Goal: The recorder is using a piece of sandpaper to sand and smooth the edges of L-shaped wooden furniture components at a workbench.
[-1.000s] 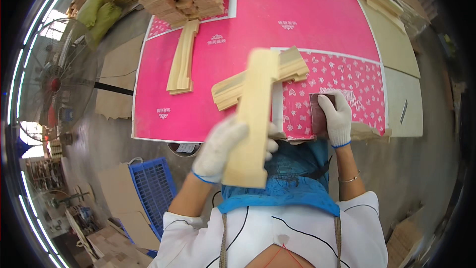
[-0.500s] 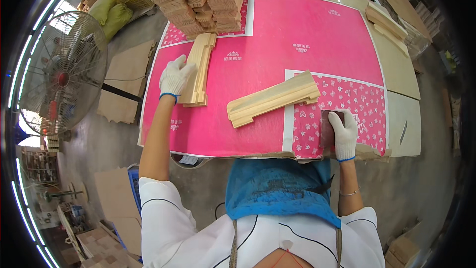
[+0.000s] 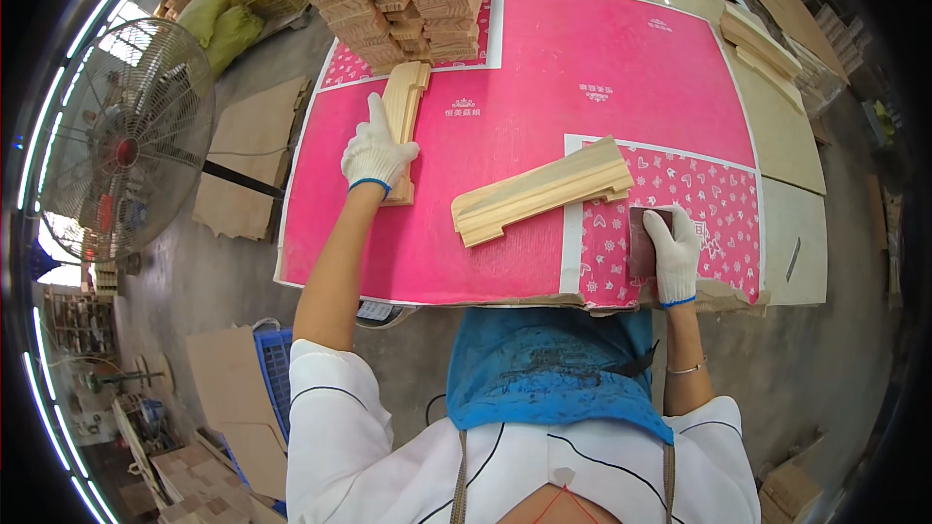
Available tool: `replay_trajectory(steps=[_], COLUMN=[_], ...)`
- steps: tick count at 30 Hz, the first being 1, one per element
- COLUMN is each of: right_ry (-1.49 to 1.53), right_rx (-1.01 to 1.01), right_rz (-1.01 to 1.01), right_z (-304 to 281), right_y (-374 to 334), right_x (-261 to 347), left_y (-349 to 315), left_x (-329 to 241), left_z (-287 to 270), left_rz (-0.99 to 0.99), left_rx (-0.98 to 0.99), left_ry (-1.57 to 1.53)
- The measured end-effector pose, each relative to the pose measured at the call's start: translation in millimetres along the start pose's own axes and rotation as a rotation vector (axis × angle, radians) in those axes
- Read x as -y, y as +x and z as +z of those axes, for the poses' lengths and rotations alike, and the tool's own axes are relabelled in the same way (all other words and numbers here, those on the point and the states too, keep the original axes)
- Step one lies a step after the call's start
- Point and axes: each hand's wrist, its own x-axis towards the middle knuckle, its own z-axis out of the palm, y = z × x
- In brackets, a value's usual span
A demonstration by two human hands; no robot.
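My left hand, in a white knit glove with a blue cuff, lies across a shaped pale wooden piece. Its index finger points away from me and its thumb spreads over the piece; the other fingers are partly hidden. At the near right, my gloved right hand is closed on a flat dark reddish-brown sanding pad, thumb on top. Between the hands, a second wooden piece, with notched ends, rests at a slant, untouched, partly over a patterned pink sheet.
A pink covering lies over the table. A tall stack of similar wooden pieces stands at the far left. More pieces lie at the far right edge. A large fan stands left of the table.
My left hand has shifted right, from the left side of the wooden piece to across it. The piece stays in place. My right hand keeps the sanding pad in nearly the same spot.
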Motion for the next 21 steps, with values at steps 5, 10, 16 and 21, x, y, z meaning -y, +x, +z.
replay_trajectory(steps=[5, 10, 16, 21], right_ry=[-0.023, 0.05, -0.103, -0.396], right_rx=[0.001, -0.042, 0.196, 0.503], right_rz=[-0.017, -0.049, -0.302, -0.311], right_z=[0, -9, 62, 168], right_y=[1, 12, 57, 134], right_x=[-9, 3, 84, 99], left_y=[-5, -16, -16, -21], left_x=[5, -8, 9, 4], left_z=[4, 1, 4, 16], left_rz=[-0.073, -0.051, -0.035, -0.009], left_rx=[-0.023, -0.057, -0.097, -0.121], left_ry=[0.015, 0.051, 0.055, 0.021])
